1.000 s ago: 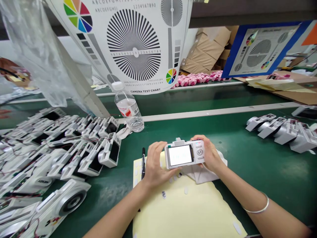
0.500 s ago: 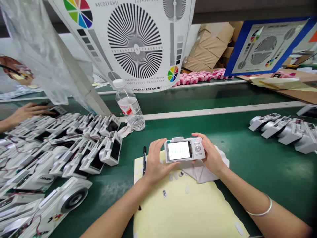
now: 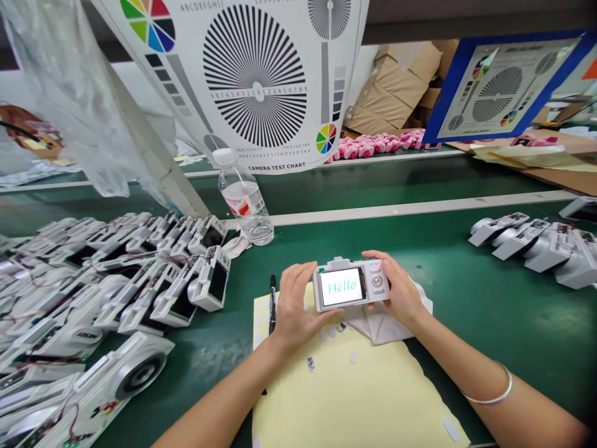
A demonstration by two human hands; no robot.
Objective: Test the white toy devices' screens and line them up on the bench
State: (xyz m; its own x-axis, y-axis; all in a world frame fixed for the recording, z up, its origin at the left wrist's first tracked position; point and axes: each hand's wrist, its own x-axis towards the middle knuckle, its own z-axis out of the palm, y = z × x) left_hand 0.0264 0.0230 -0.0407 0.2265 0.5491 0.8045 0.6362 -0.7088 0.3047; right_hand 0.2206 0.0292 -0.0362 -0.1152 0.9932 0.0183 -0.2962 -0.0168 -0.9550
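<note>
A small white digital camera (image 3: 342, 285) is held up between both hands, its back and lit screen facing me. Green letters on the screen read "Hello". My left hand (image 3: 298, 305) grips the camera's left end, with thumb below and fingers at the side. Around the right end, by the buttons, my right hand (image 3: 398, 289) is closed, its index finger along the top edge. Beneath the hands lie a yellow sheet (image 3: 359, 398) with small stickers and a folded pale cloth (image 3: 373, 330). A black marker (image 3: 272, 305) rests beside my left hand.
Rows of white cameras (image 3: 163, 292) with loose wires crowd the left side. More white cameras (image 3: 536, 246) stand at the right. A plastic water bottle (image 3: 249, 208) stands before a hanging test chart (image 3: 256, 87). Behind are pink items (image 3: 373, 146) and a blue-framed chart (image 3: 501, 93).
"Hello" on the screen has gone from faint to clear green. The camera has tilted slightly and shifted a little right in my hands. The other person's hand at the left has left view.
</note>
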